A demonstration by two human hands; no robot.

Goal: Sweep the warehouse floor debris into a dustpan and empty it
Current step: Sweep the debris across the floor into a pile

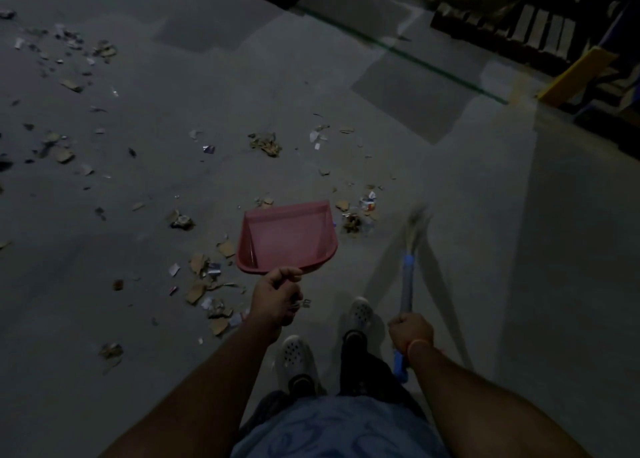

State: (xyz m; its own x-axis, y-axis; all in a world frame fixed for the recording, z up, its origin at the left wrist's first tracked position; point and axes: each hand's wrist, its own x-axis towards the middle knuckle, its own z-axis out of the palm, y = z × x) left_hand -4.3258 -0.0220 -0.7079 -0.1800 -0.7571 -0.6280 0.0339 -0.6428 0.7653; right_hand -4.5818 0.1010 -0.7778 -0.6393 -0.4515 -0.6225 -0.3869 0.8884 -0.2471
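Pink plastic dustpan (287, 238) hangs empty in the left hand (277, 296), fist wrapped round its handle, mouth forward, seemingly ready to lower. The right hand (410, 329) grips the blue-handled broom (408, 277), bristles beside it. Cardboard and paper debris (207, 284) lies scattered ahead, unswept, a pallet (512, 28) beyond.

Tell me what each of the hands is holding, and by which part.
The left hand grips the pink dustpan by its handle at the rear edge. The right hand grips the broom around its blue handle.
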